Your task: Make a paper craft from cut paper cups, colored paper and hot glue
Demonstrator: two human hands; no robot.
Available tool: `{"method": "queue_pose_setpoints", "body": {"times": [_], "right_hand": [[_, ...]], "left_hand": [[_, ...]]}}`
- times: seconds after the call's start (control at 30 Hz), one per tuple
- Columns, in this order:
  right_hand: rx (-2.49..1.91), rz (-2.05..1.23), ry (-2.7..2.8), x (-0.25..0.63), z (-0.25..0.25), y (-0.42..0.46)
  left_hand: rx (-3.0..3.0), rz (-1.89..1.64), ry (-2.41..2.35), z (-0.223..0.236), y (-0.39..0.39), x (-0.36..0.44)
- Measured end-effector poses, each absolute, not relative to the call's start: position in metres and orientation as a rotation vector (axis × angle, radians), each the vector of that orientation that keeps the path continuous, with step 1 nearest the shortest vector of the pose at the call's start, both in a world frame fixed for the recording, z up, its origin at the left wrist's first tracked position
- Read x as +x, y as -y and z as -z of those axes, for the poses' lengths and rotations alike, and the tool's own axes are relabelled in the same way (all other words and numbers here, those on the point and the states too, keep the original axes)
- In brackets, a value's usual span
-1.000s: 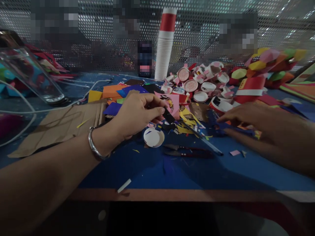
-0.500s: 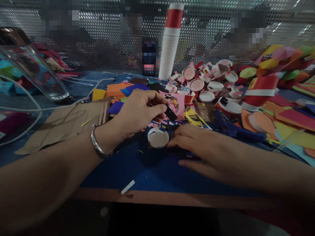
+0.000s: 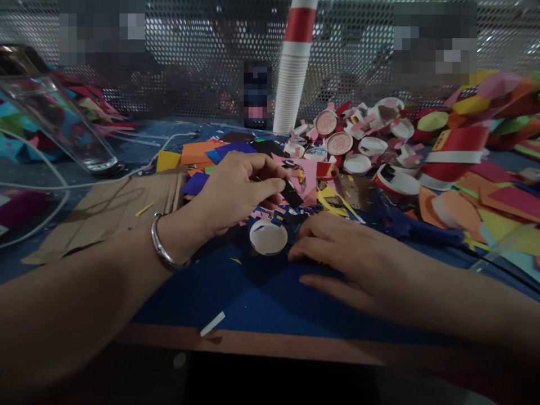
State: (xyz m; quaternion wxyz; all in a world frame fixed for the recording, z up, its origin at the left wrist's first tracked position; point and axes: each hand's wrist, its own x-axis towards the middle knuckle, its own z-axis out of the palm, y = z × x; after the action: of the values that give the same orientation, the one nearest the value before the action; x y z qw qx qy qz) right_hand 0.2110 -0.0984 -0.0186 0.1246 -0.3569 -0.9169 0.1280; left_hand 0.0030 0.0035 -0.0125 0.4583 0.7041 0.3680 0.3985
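Observation:
My left hand (image 3: 240, 191), with a silver bangle at the wrist, pinches a small black piece of paper (image 3: 292, 194) between thumb and fingertips above the scraps. My right hand (image 3: 337, 247) rests low over the blue tabletop, palm down, its thumb apart from the fingers. Just left of its fingertips lies a round white paper cup base (image 3: 268, 237) with a shallow rim and a bit of blue at its far edge. Small black pieces (image 3: 295, 218) lie behind it. What is beneath my right palm is hidden.
Coloured paper scraps, a pink cut sheet (image 3: 310, 174) and cardboard (image 3: 97, 208) surround the hands. Behind stand a tall cup stack (image 3: 291, 73), a phone (image 3: 256, 95) and cut cup pieces (image 3: 358, 140). A blue glue gun (image 3: 415, 228) lies right, a glass bottle (image 3: 71, 124) left.
The dark object partly showing under my right hand is now hardly visible. My left hand keeps its pinch on the black paper. The whole view has shifted slightly.

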Motion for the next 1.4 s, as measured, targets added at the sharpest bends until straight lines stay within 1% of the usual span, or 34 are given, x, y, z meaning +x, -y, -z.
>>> {"method": "queue_pose_setpoints", "body": {"times": [0.13,0.6,0.87,1.4], "right_hand": [[-1.033,-0.348,2.688,0.207,0.018,0.098],[-1.048,-0.453,2.714,0.199,0.009,0.099],[-1.030,-0.435,2.718,0.201,0.011,0.098],[-1.057,-0.664,2.687,0.208,0.009,0.095]], "left_hand": [[1.713,-0.995,-0.902,0.013,-0.002,0.005],[1.743,-0.978,-0.950,0.006,0.003,0.005],[1.763,-0.957,-0.937,0.006,0.001,0.003],[1.704,-0.968,-0.909,0.005,0.002,0.004]]}}
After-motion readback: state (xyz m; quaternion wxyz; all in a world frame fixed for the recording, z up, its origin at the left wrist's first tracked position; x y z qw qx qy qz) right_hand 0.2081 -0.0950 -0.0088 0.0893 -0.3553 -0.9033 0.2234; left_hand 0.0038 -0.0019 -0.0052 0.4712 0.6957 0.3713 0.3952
